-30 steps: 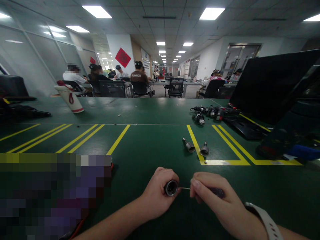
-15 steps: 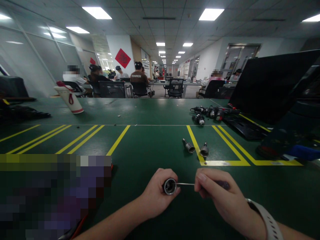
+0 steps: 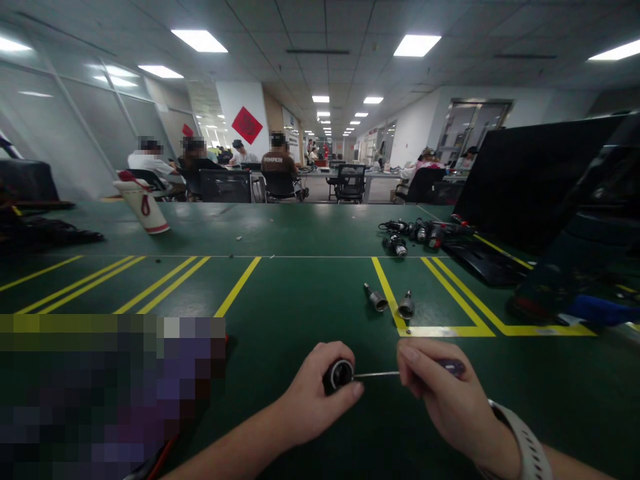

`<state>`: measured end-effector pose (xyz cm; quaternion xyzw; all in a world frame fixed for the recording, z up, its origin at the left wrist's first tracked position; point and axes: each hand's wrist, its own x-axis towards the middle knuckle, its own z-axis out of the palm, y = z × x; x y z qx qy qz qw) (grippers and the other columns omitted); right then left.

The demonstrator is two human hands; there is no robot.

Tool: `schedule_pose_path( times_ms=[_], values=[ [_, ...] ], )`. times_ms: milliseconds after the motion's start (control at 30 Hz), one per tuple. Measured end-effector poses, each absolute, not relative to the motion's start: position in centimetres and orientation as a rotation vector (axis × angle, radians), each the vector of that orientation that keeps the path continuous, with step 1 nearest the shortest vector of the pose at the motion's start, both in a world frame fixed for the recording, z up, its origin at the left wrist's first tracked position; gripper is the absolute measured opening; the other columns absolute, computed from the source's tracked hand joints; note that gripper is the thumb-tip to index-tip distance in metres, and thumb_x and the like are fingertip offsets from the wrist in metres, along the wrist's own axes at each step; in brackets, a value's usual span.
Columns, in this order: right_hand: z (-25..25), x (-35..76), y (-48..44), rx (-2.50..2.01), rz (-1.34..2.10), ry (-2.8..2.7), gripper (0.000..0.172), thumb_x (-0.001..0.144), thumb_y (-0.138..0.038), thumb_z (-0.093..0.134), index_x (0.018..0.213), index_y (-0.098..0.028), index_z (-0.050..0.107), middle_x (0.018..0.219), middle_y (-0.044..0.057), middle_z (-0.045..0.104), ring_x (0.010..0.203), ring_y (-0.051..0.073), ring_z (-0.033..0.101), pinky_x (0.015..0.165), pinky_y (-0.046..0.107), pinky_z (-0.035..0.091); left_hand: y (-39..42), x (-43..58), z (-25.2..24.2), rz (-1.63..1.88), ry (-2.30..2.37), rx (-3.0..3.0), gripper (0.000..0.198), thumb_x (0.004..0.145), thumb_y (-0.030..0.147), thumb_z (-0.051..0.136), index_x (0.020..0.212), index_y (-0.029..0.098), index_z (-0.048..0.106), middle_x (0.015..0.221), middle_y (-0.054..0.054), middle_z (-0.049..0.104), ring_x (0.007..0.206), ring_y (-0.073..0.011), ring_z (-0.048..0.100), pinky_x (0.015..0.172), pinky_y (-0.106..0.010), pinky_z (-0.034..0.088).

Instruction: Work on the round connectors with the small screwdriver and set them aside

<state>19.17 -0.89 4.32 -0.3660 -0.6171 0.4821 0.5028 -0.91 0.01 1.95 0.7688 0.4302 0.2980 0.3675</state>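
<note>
My left hand (image 3: 313, 393) is closed around a small black cylindrical part (image 3: 338, 375), whose open round end faces me. My right hand (image 3: 440, 397) grips a thin screwdriver (image 3: 450, 367) by its dark handle. The metal shaft (image 3: 375, 375) runs left from my fingers into the side of the cylinder. Both hands hover just above the green table mat (image 3: 300, 300), near its front edge. A white watch band sits on my right wrist.
Two small metal sockets (image 3: 376, 299) (image 3: 406, 306) lie beyond my hands by a yellow line. Further back is a pile of dark connectors (image 3: 420, 232). A black monitor (image 3: 530, 173) stands right, a white cup (image 3: 144, 208) far left. People sit at desks behind.
My right hand has drawn to the right, so more of the screwdriver shaft shows between the hands. The view has tilted slightly; the left hand keeps its hold.
</note>
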Motion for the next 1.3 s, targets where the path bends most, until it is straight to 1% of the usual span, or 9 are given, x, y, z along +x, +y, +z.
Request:
schedule_pose_path(
  times_ms=[233,400,467,533,700,833,967,1100,1300],
  values=[
    [5.0,18.6,-0.1,-0.968,1.322,-1.059,0.036,0.070,-0.040,0.070,0.046,-0.016,0.056,0.046,-0.004,0.044,0.045,0.009,0.037,0.042,0.021,0.026,0.4,-0.9,2.2,0.721,1.160,1.906,0.018,0.083,0.035,0.054,0.094,0.021,0.052,0.091,-0.002,0.053,0.084,-0.0194,0.050,0.071,-0.031,0.042],
    [4.7,18.7,0.9,-0.980,1.327,-0.944,0.034,0.068,-0.041,0.071,0.050,-0.016,0.058,0.049,-0.004,0.046,0.046,0.008,0.037,0.041,0.020,0.025,1.5,-0.4,2.7,0.667,1.264,1.991,0.019,0.083,0.031,0.055,0.098,0.020,0.050,0.098,-0.004,0.054,0.090,-0.0212,0.051,0.079,-0.035,0.044],
    [4.4,18.9,1.3,-0.977,1.320,-0.916,0.033,0.067,-0.041,0.072,0.052,-0.015,0.058,0.049,-0.004,0.047,0.045,0.008,0.037,0.040,0.019,0.025,2.1,-0.2,2.8,0.639,1.310,2.093,0.019,0.082,0.028,0.056,0.098,0.021,0.050,0.102,-0.005,0.055,0.096,-0.0220,0.051,0.088,-0.040,0.041],
    [3.9,18.9,1.8,-0.976,1.305,-0.890,0.032,0.065,-0.040,0.073,0.052,-0.015,0.058,0.049,-0.004,0.048,0.045,0.008,0.038,0.040,0.019,0.024,2.9,-0.1,2.7,0.622,1.336,2.170,0.019,0.082,0.025,0.058,0.099,0.024,0.049,0.108,-0.004,0.056,0.105,-0.0225,0.050,0.100,-0.049,0.031],
    [3.0,19.2,3.3,-0.983,1.241,-0.836,0.032,0.063,-0.040,0.074,0.051,-0.014,0.057,0.045,-0.005,0.047,0.042,0.007,0.039,0.036,0.017,0.021,5.4,0.8,2.2,0.578,1.332,2.202,0.019,0.082,0.022,0.058,0.099,0.025,0.051,0.136,-0.008,0.046,0.135,-0.0288,0.027,0.108,-0.057,0.015],
    [2.6,19.9,4.5,-0.996,1.191,-0.808,0.031,0.072,-0.035,0.071,0.054,-0.014,0.056,0.045,-0.007,0.046,0.040,0.006,0.039,0.035,0.016,0.023,7.8,2.3,1.7,0.573,1.304,2.220,0.022,0.082,0.022,0.058,0.103,0.020,0.052,0.149,-0.016,0.029,0.141,-0.0300,0.016,0.109,-0.053,0.018],
    [2.4,21.2,5.4,-0.995,1.168,-0.786,0.022,0.090,-0.027,0.057,0.074,-0.012,0.058,0.061,-0.006,0.054,0.044,0.006,0.047,0.040,0.017,0.038,9.9,3.6,1.3,0.588,1.260,2.238,0.051,0.077,0.022,0.065,0.123,0.021,0.044,0.154,-0.016,0.018,0.141,-0.0304,0.012,0.110,-0.055,0.014],
    [2.2,22.8,6.7,-0.984,1.142,-0.720,0.018,0.092,-0.028,0.055,0.101,-0.013,0.059,0.092,0.003,0.063,0.071,0.014,0.062,0.061,0.029,0.053,11.2,4.6,1.1,0.590,1.211,2.251,0.085,0.069,0.027,0.073,0.141,0.021,0.027,0.156,-0.018,0.005,0.141,-0.0333,0.011,0.111,-0.052,0.018],
    [0.9,24.7,9.3,-0.957,1.100,-0.552,0.026,0.091,-0.029,0.055,0.114,-0.016,0.056,0.112,0.007,0.060,0.092,0.021,0.062,0.077,0.040,0.053,12.5,6.4,1.2,0.555,1.119,2.301,0.081,0.071,0.032,0.073,0.140,0.022,0.032,0.152,-0.014,0.027,0.140,-0.0331,0.015,0.112,-0.050,0.018]
  ],
)
